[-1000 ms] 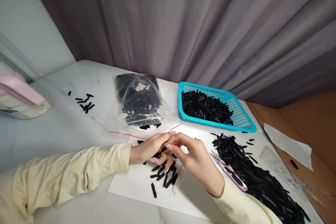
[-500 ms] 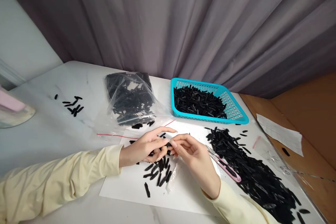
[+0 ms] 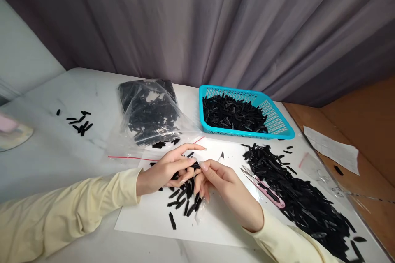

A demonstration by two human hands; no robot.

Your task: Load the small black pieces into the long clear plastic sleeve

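Note:
Between my two hands is a small, narrow black strip point(image 3: 195, 165). My left hand point(image 3: 170, 171) pinches one end with thumb and fingers, its index finger stretched out above. At the other end my right hand point(image 3: 224, 181) has its thumb and forefinger closed on the strip. Below them, several similar black strips point(image 3: 181, 203) lie loose on a white sheet of paper point(image 3: 148, 222), partly hidden by my fingers. Right of my right hand lies a pink-handled thread snipper point(image 3: 266, 191), its blades pointing up and left.
A turquoise basket point(image 3: 247, 133) of black strips stands at the back. Beside it lies a clear zip bag point(image 3: 151, 117) with more. A long heap of strips point(image 3: 305, 201) spreads along the right, near a white paper slip point(image 3: 333, 148). A few strips point(image 3: 82, 125) lie far left.
The black strip shows more clearly between my fingertips, and my right hand's lower fingers have spread downward. The whole view has shifted slightly.

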